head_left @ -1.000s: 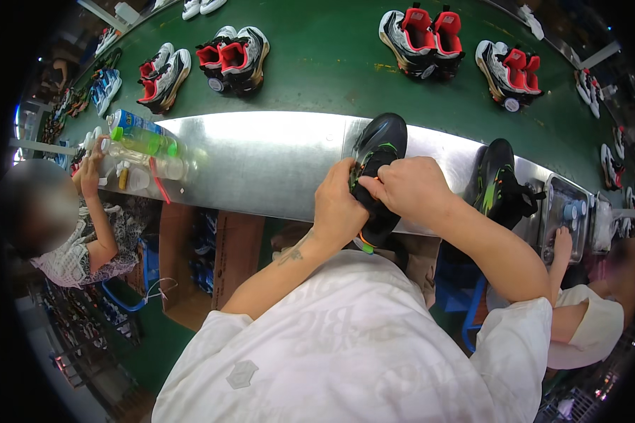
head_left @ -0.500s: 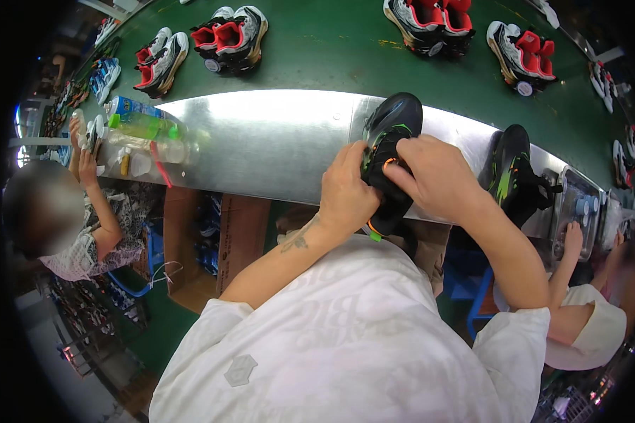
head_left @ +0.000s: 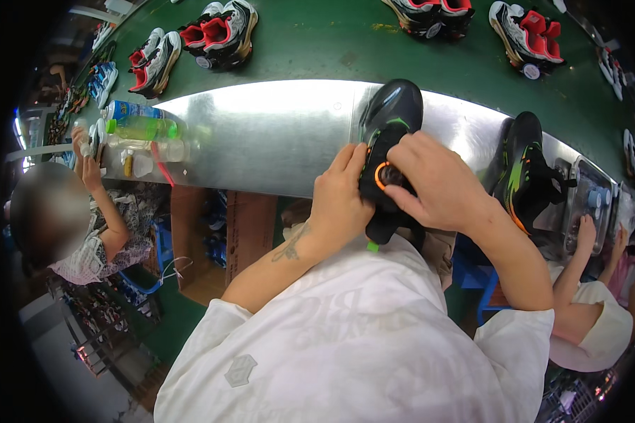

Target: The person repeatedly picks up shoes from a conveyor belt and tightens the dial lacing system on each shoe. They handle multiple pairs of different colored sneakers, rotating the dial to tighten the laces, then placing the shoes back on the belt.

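A black sneaker [head_left: 392, 106] with green and orange accents stands toe-away at the bench edge, its heel end close to my shirt. My left hand [head_left: 342, 194] is closed around its left side. On the upper, my right hand [head_left: 437, 180] has its thumb and fingers curled at a round dark piece ringed in orange [head_left: 382, 175]; the fingertips are partly hidden. A matching black sneaker [head_left: 522, 162] rests to the right, touched by neither hand.
A metal bench [head_left: 275, 134] runs across in front of me, bordering a green surface [head_left: 317, 46] with several red-lined sneakers [head_left: 222, 35]. Bottles [head_left: 141, 127] lie at left, a clear tray [head_left: 582, 204] at right. A cardboard box [head_left: 250, 233] stands below. People sit on both sides.
My right fingers have shifted on the sneaker's upper, and the orange ring shows more fully. The red-lined pairs on the green surface have shifted slightly in view.
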Available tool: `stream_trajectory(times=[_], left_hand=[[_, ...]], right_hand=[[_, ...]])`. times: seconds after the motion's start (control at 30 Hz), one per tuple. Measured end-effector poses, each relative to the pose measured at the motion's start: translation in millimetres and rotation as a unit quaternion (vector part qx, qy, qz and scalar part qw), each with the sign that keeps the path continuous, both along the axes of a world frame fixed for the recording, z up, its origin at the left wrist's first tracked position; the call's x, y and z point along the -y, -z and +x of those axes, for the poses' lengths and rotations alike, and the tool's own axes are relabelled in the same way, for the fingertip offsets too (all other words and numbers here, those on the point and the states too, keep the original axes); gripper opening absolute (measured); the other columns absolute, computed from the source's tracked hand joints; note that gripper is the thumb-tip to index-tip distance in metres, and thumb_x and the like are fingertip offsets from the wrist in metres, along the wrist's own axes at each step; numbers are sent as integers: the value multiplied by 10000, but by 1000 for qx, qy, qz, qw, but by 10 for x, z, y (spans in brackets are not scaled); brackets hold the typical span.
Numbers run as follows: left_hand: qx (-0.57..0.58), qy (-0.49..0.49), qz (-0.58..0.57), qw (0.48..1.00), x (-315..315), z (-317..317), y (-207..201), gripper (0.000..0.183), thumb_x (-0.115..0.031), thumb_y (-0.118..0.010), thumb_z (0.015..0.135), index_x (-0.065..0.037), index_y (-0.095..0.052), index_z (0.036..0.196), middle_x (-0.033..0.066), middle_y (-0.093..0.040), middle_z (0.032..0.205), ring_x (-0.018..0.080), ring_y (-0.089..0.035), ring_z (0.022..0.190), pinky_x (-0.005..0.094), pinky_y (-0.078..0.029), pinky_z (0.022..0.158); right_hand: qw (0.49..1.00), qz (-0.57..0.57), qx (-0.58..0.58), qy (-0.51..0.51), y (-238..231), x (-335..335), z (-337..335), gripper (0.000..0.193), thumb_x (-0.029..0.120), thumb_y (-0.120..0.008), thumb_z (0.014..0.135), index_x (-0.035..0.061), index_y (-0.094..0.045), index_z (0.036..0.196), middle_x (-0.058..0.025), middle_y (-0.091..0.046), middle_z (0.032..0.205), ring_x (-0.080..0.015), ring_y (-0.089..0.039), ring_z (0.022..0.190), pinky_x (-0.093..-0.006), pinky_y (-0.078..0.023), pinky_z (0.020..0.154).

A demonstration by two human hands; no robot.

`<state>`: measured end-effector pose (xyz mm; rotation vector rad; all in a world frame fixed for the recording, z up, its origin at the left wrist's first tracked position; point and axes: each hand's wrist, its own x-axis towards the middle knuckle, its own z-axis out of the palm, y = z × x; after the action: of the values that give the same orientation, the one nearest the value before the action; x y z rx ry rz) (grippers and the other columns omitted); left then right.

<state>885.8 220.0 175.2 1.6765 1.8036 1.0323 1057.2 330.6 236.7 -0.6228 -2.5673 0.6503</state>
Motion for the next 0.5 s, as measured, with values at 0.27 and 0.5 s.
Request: stream_trajectory(times=[0.27,0.5], left_hand=[[87,34,-60,994,185,-30,-193,756,79,-729,701,77,-584,1443,279,-637,1432,467,-698,1209,463,-598,969],[-62,90,-28,994,113,16,-67,876,93,-762,687,116,-480,1517,305,-584,1461,483,-701,1155,457,-621,898]], right_hand=[[1000,-2,1,21,171,156,71,391,405,-785,931,54,-653,816,-119,-688,725,-335,-691,722,-448,-537,624],[977,-103,181,48,134,211,107,337,373,-777,930,62,-657,884,-115,-668,828,-329,-658,820,-428,-553,698]])
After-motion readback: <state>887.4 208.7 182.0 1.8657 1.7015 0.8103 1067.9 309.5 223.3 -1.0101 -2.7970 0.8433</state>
